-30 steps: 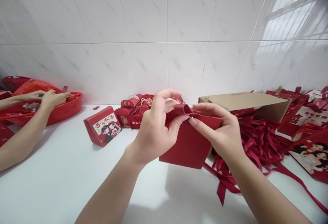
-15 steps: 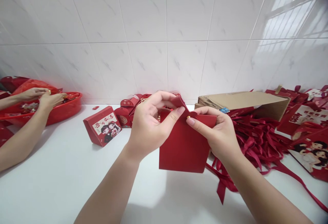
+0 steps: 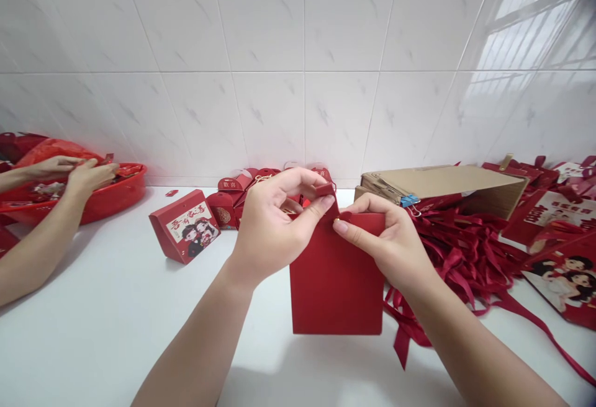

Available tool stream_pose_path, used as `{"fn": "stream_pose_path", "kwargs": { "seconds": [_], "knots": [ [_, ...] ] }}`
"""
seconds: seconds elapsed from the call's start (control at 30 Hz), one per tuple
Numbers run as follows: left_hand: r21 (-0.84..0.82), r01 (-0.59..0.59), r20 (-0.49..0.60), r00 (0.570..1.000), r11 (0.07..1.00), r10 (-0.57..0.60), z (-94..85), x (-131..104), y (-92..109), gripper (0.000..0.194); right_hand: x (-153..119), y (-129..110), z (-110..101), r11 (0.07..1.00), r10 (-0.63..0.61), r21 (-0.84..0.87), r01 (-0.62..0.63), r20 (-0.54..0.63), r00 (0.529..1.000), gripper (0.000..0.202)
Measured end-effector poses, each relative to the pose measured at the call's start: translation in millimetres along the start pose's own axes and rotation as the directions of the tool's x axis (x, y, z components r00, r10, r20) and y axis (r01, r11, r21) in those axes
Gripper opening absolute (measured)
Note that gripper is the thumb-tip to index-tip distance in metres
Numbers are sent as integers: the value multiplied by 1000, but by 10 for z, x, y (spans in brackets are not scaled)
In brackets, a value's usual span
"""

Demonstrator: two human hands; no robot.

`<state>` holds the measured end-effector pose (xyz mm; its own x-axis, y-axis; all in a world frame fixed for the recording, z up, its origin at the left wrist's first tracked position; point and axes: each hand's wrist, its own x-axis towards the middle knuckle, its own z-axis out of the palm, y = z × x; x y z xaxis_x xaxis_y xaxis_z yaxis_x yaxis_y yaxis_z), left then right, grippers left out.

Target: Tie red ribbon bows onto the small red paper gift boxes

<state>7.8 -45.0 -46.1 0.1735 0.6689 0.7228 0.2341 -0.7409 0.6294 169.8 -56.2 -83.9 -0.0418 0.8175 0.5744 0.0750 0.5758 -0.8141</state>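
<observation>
A plain red gift box (image 3: 338, 289) hangs upright above the white table, held at its top by both my hands. My left hand (image 3: 279, 227) is closed, pinching the dark red top flap between thumb and fingers. My right hand (image 3: 388, 236) grips the top edge on the other side, its thumb against a small gold-coloured fastener near the middle. Fingers behind the box are partly hidden. To the left stands a red gift box with a printed couple (image 3: 186, 227), touched by neither hand.
Several small red boxes (image 3: 228, 202) sit against the tiled wall. At right are a cardboard box (image 3: 447, 180), a blue binder clip (image 3: 410, 200), a heap of red ribbons (image 3: 460, 258) and printed bags (image 3: 568, 277). A co-worker's hands (image 3: 88, 177) work over a red basin (image 3: 116, 193).
The gift box has turned more upright and its lower edge sits lower in view. My right hand has shifted slightly left, nearer my left thumb. The co-worker's hands have moved a little.
</observation>
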Motion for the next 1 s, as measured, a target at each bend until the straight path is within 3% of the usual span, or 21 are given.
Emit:
{"fn": "stream_pose_path", "kwargs": {
  "seconds": [0.13, 0.33, 0.43, 0.67, 1.0],
  "knots": [
    [12, -9, 4, 1000, 1000, 9, 4, 4, 1, 6, -6, -12, -5, 999, 42, -33, -41, 26, 999, 16],
    [44, -23, -55, 998, 999, 25, 40, -3, -33, 6, -20, 35, 83, 999, 44, -4, -44, -53, 998, 17],
    [52, -45, -64, 997, 998, 48, 52, -8, -38, 6, -29, 34, 88, 997, 68, 30, -68, -16, 998, 18],
    [42, -30, -1, 1000, 999, 30, 34, -12, -16, 7, -50, -20, 71, 961, 218, 150, -231, 99, 971, 20],
    [-60, -10, 64, 998, 998, 13, 52, -9, -30, 7, -84, -32, 76, 960, 221, 160, -229, 62, 973, 23]
  ]
}}
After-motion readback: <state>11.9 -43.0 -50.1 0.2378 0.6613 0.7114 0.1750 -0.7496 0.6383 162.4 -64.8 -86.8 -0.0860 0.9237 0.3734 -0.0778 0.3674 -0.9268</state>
